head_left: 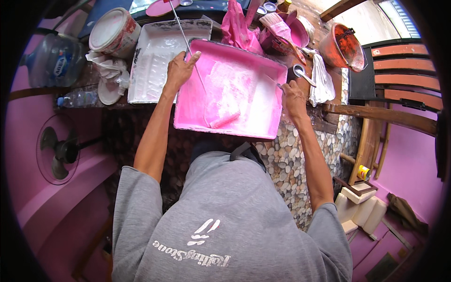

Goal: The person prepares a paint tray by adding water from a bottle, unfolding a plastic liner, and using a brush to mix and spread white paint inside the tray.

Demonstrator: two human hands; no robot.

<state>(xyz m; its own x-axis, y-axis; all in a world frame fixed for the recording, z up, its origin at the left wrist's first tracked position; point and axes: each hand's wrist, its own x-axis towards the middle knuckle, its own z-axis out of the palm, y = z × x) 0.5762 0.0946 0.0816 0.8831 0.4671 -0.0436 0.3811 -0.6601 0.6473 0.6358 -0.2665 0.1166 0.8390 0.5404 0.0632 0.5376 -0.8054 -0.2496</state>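
Note:
A pink-coated paint tray [225, 54] is tilted over the table's near edge, with wet pink and whitish paint inside. My left hand [182, 70] is closed on its left rim, beside the long thin rod of a paint roller [225, 120]. The roller's pink sleeve lies at the tray's near end, and its rod runs up past my left fingers; whether they also grip the rod is unclear. My right hand [294, 97] is closed at the right rim. A thin metal tool [279, 86] pokes from its fingers over the tray; the rest is hidden.
Left of the tray sit a white-smeared tray [157, 35], a paint bucket [115, 33] and a crumpled rag [110, 68]. Beyond it are a pink bag [239, 28] and a wide brush [277, 24]. An orange-stained bucket [342, 47] and a white cloth [322, 80] are at right.

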